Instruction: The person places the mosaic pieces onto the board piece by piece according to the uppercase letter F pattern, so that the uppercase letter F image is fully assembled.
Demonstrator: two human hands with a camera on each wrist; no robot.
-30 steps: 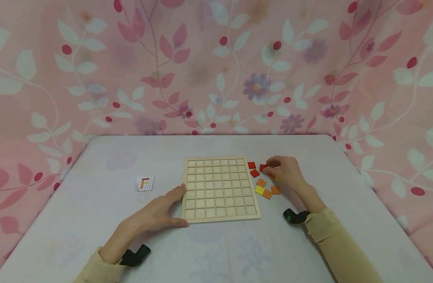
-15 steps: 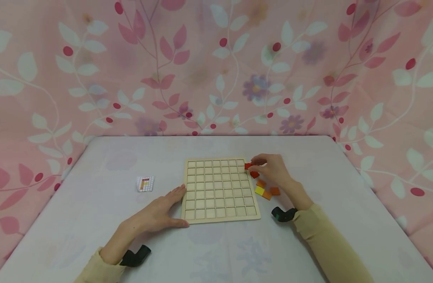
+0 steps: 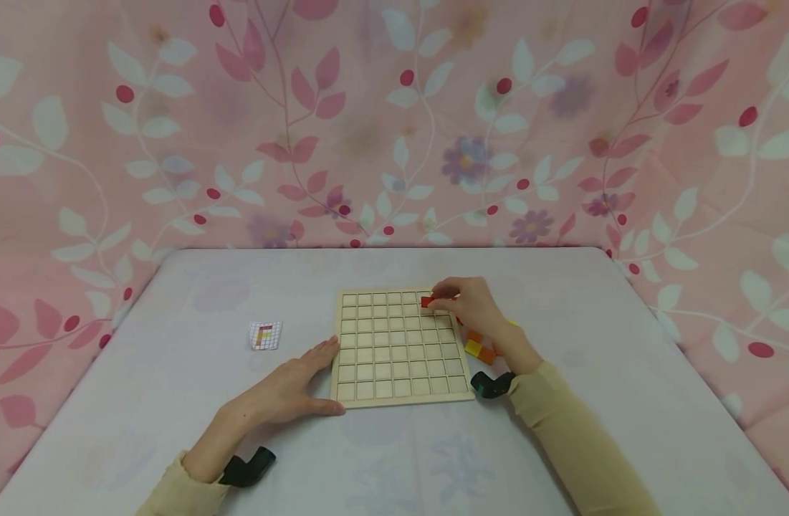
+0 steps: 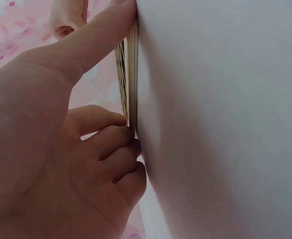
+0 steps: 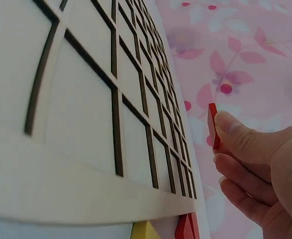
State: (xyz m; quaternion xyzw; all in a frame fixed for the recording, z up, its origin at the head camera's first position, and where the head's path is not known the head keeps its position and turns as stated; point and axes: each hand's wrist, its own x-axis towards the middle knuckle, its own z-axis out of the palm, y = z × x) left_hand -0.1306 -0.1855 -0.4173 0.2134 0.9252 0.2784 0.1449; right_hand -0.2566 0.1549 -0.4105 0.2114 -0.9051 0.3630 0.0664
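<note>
A square pale wooden grid board (image 3: 393, 351) lies mid-table, its recessed cells bare of tiles. Between thumb and fingers my right hand (image 3: 473, 304) pinches a red square tile (image 3: 426, 302) over the board's far right corner; in the right wrist view this tile (image 5: 213, 125) is held on edge, apart from the grid. My left hand (image 3: 283, 389) rests against the board's left side, fingers along the edge and thumb at the near left corner. From the left wrist, fingers and thumb touch the board's edge (image 4: 133, 79).
Right of the board lie an orange tile (image 3: 486, 355), a yellow tile (image 3: 474, 348) and other loose tiles, partly hidden by the right hand and wrist. A small paper card (image 3: 265, 335) with a coloured grid pattern lies to the left. A floral curtain (image 3: 394, 129) hangs behind the table.
My right hand has moved left from the loose tiles to above the board's far right corner, bringing the red tile along. My left hand has stayed at the board's edge.
</note>
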